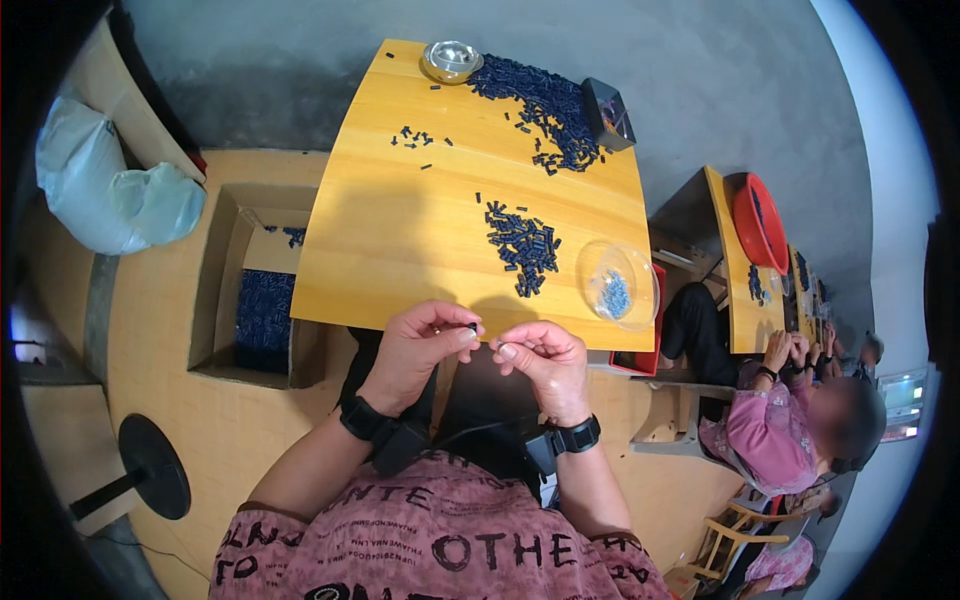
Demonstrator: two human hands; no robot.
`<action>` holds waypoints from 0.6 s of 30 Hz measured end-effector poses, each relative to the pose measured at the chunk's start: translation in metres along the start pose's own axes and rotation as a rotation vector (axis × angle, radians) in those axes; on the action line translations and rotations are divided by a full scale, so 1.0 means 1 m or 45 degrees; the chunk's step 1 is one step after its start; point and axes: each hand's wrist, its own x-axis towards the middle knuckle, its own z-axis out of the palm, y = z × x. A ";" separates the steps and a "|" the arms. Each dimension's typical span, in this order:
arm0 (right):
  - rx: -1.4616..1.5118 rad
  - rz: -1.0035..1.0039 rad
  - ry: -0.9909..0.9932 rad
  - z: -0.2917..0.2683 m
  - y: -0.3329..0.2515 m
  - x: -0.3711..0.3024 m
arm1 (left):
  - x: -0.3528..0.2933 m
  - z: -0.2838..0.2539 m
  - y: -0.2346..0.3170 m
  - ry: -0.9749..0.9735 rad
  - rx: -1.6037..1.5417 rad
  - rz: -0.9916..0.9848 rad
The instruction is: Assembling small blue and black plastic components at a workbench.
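Just past the near edge of the yellow table, my left hand pinches a small dark cylindrical piece between thumb and fingertips. My right hand faces it a short gap away, thumb and forefinger pressed together. Whatever sits in that pinch is too small to make out. Beyond my hands lies a loose pile of short dark blue cylindrical pieces. To its right stands a clear round dish with tiny light blue parts in it.
A larger heap of dark pieces covers the table's far side, between a metal bowl and a black box. On the floor at left is a cardboard box holding dark pieces. Co-workers sit at tables on the right, near a red basin.
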 end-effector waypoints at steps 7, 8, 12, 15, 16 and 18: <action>-0.103 -0.075 0.073 0.007 0.003 -0.014 | -0.003 0.007 -0.001 -0.053 -0.276 -0.119; -0.105 -0.075 0.072 0.009 0.001 -0.014 | -0.004 0.008 -0.002 -0.052 -0.277 -0.119; -0.126 -0.173 0.065 0.010 -0.001 -0.017 | -0.008 0.012 0.001 -0.044 -0.050 -0.011; -0.163 -0.148 0.100 0.008 -0.001 -0.019 | -0.012 0.012 0.005 -0.032 0.367 0.197; -0.165 -0.134 0.110 0.009 -0.001 -0.020 | -0.013 0.011 0.006 -0.037 0.614 0.359; -0.197 -0.166 0.103 0.013 -0.004 -0.019 | -0.014 0.009 0.009 -0.063 0.686 0.397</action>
